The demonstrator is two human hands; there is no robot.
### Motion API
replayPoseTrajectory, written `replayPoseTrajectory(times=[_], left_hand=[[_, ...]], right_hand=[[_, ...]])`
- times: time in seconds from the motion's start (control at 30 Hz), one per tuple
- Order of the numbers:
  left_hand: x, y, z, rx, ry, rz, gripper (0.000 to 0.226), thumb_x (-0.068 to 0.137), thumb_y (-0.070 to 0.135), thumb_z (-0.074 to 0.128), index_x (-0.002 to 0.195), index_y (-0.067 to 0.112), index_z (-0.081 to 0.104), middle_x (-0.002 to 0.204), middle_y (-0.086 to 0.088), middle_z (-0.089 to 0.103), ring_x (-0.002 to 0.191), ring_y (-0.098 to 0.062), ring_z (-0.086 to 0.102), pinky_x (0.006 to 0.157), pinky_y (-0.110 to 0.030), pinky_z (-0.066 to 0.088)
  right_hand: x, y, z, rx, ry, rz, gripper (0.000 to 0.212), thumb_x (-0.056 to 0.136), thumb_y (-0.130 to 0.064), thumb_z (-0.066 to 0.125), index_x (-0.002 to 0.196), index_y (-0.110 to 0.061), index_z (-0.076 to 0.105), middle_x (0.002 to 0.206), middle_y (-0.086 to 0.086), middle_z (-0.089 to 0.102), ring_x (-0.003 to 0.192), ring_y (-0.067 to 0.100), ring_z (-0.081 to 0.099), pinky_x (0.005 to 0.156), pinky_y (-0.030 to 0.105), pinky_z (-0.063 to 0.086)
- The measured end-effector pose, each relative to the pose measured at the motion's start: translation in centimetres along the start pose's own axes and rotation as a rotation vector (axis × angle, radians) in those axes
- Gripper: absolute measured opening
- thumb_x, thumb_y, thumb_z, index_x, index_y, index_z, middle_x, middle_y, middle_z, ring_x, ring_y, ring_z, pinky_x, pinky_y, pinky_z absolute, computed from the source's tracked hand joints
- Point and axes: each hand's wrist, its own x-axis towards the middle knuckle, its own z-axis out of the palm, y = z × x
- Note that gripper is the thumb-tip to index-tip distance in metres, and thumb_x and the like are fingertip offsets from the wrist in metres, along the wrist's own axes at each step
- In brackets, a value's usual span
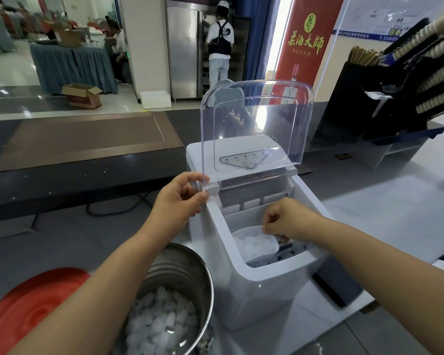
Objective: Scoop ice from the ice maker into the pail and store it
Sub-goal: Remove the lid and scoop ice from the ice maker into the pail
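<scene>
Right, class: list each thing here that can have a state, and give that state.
Lid: raised, upright.
Ice maker: open on top.
Scoop: inside ice maker, loaded with ice.
Pail: uncovered, partly filled with ice.
Left hand: pinches lid's edge.
Right hand: grips scoop's rim.
Red disc: lies flat beside pail.

Bare left hand (179,201), right hand (289,219); forearms (108,272) seemingly too.

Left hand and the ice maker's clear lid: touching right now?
Touching. The head view shows the left hand pinching the clear lid at its lower left edge, between thumb and fingers.
</scene>
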Motion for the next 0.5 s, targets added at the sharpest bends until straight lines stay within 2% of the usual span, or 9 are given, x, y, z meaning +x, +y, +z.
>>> replayPoseTrajectory(times=[0.1,0.17,0.27,0.4,0.5], left_hand=[[-0.1,0.0,0.0,0.009,0.001,-0.009,0.028,0.088,0.011,0.064,0.097,0.037,0.064,0.062,-0.004,0.056,0.059,-0.010,0.054,0.061,-0.023,0.052],[-0.1,-0.1,0.1,0.011,0.006,-0.012,0.028,0.088,0.010,0.064,0.098,0.036,0.064,0.058,0.003,0.054,0.058,-0.011,0.053,0.060,-0.025,0.051],[-0.1,0.0,0.1,0.013,0.011,-0.011,0.026,0.088,0.010,0.063,0.099,0.034,0.064,0.054,0.004,0.048,0.055,-0.011,0.049,0.057,-0.025,0.049],[-0.2,0.2,0.2,0.015,0.015,-0.016,0.024,0.088,0.009,0.063,0.101,0.029,0.064,0.055,-0.002,0.046,0.052,-0.012,0.047,0.054,-0.023,0.047],[-0.1,0.7,0.2,0.018,0.019,-0.034,0.024,0.087,0.007,0.064,0.100,0.027,0.064,0.059,-0.008,0.046,0.051,-0.012,0.048,0.053,-0.022,0.047]], right_hand=[[-0.4,-0.1,-0.4,0.038,-0.001,0.011,0.021,0.084,-0.012,0.065,0.063,-0.016,0.062,0.045,-0.003,0.061,0.041,0.010,0.054,0.051,0.021,0.049],[-0.8,-0.1,-0.7,0.044,0.011,0.020,0.020,0.084,-0.012,0.063,0.065,-0.015,0.062,0.044,-0.003,0.061,0.040,0.009,0.053,0.045,0.017,0.044],[-1.1,0.1,-1.1,0.076,0.059,0.030,0.021,0.085,-0.013,0.064,0.064,-0.017,0.062,0.043,-0.004,0.060,0.038,0.007,0.054,0.038,0.012,0.038],[-1.5,0.4,-1.3,0.176,0.113,0.054,0.022,0.083,-0.011,0.066,0.062,-0.018,0.064,0.045,-0.001,0.061,0.039,0.009,0.054,0.046,0.019,0.047],[-1.9,0.4,-1.5,0.216,0.146,0.053,0.022,0.082,-0.010,0.067,0.060,-0.017,0.064,0.044,0.000,0.060,0.038,0.010,0.052,0.048,0.022,0.048]])
